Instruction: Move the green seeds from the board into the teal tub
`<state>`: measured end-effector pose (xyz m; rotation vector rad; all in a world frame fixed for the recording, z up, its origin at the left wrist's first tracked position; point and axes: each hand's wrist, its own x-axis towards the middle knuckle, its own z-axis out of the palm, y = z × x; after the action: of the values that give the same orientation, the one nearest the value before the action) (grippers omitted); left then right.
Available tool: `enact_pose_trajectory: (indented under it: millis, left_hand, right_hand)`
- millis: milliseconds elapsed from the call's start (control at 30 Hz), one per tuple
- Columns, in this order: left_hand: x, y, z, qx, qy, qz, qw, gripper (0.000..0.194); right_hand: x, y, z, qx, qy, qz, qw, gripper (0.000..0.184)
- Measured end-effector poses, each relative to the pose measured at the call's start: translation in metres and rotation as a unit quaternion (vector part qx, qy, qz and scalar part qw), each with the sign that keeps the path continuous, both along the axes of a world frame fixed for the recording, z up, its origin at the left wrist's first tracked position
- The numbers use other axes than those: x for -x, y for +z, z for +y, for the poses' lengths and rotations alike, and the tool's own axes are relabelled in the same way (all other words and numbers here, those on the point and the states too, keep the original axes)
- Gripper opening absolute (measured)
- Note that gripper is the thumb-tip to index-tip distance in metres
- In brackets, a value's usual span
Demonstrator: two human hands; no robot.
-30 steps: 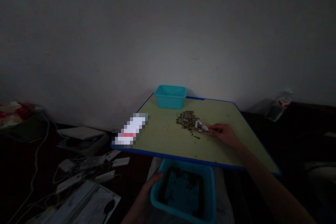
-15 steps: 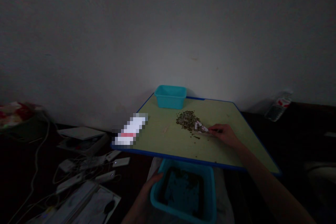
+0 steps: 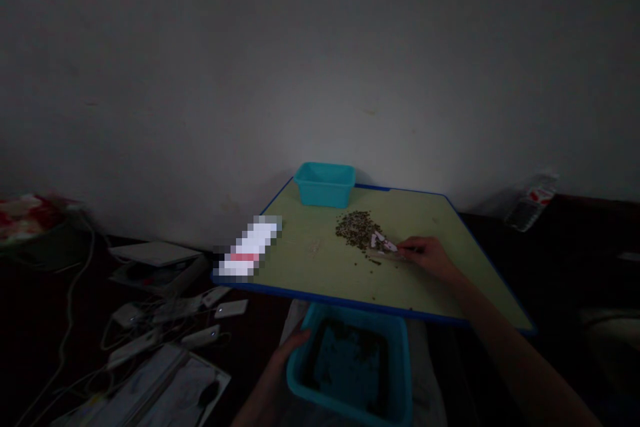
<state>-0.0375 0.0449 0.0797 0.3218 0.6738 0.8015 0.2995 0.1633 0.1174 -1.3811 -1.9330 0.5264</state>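
My right hand [image 3: 425, 255] pinches a thin, pale flat piece [image 3: 384, 242] with dark marks; in the dim light I cannot tell whether it is a card or a small scoop. Its far edge touches the near right side of a heap of small brown and pale grains [image 3: 356, 227] on the table. Down in front, my left hand [image 3: 295, 345] grips the left rim of a blue plastic bin [image 3: 406, 353], thumb over the edge. Dark bits lie along the bottom of this bin.
The pale green table [image 3: 430, 293] has a blue edge. At its back stands another blue bin [image 3: 326, 193]. A blurred-out bright phone-like object [image 3: 250, 247] lies at the left. Power strips and cables [image 3: 165, 320] clutter the left floor. A plastic bottle [image 3: 533, 203] leans at right.
Both hands stay almost where they were. A stray grain now shows just in front of the heap.
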Motion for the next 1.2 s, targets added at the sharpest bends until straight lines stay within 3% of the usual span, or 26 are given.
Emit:
enact_pose_trajectory:
  millis: [200,533,700,900,1200]
  left_hand:
    - [-0.004,0.002,-0.001,-0.002,0.013,0.002,1.0,0.045]
    - [0.0,-0.016,0.001,-0.014,0.011,-0.022,1.0,0.042]
    - [-0.003,-0.006,-0.001,0.003,0.013,0.008,1.0,0.044]
    - [-0.009,0.007,-0.003,0.017,0.062,0.045,0.997,0.049]
    - [-0.006,0.001,-0.002,0.005,0.047,0.005,0.999,0.051]
  right_hand:
    - [0.003,0.002,-0.001,-0.001,0.002,-0.006,1.0,0.022]
    - [0.005,0.0,0.0,-0.002,0.004,-0.006,1.0,0.023]
    - [0.006,0.001,0.0,0.0,0.016,-0.009,1.0,0.022]
    - [0.007,0.002,0.0,-0.002,0.028,0.002,1.0,0.022]
    - [0.007,0.002,-0.001,0.007,0.02,0.002,1.0,0.023]
